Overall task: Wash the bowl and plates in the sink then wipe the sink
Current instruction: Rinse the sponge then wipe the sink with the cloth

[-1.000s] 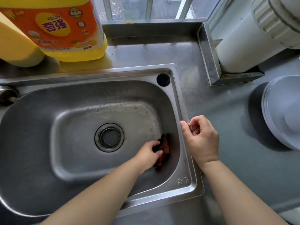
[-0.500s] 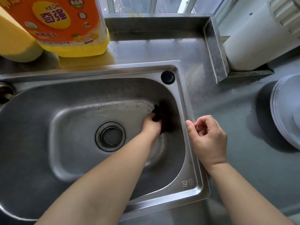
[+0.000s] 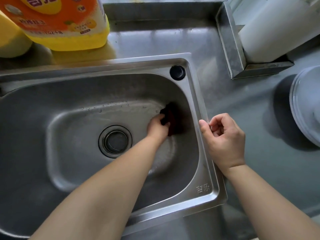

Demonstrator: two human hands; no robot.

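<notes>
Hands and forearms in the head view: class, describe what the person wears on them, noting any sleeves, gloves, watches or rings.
Nothing is worn. The left hand and right hand are bare, without gloves; no rings show on the fingers. Both forearms are uncovered to the frame's bottom edge: no sleeves, watch or bracelet in sight.

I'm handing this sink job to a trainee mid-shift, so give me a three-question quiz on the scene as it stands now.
1. True or false: the left hand presses a dark red-and-black cloth against the inner right wall of the stainless steel sink.
2. Where does the stack of pale round plates sit?
A. in the basin
B. on the counter right of the sink
C. under the yellow detergent bottle with the orange label
3. Fill in: the right hand is loosely curled and holds ____; its thumb is at the sink's right rim.

Key: 1 true; 2 B; 3 nothing.
</notes>
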